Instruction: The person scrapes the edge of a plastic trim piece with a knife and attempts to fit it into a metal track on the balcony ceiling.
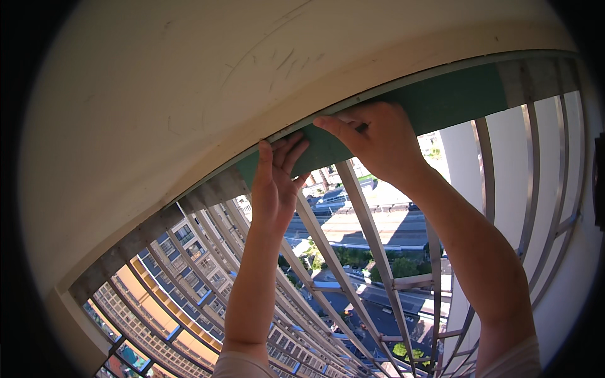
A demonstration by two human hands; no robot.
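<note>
A flat dark-green strip (453,97) runs along the ceiling's edge, above the metal bars of a window grille. My left hand (276,186) is raised against its left part, palm up and fingers spread, with the thumb at the narrow rail (340,107) that borders the ceiling. Further right, my right hand (385,141) is bent over the same strip. Its thumb points left along the rail; the other fingers are curled and partly hidden, so their hold on the strip cannot be made out. Both forearms reach up from the bottom of the view.
Upright metal bars (368,227) with short crosspieces fill the opening. Grey metal plate (215,189) continues beyond the strip's left end. A scuffed pale ceiling (189,85) spans the top. Through the bars, far below, lie a road (378,302), trees (404,267) and tall buildings (189,245).
</note>
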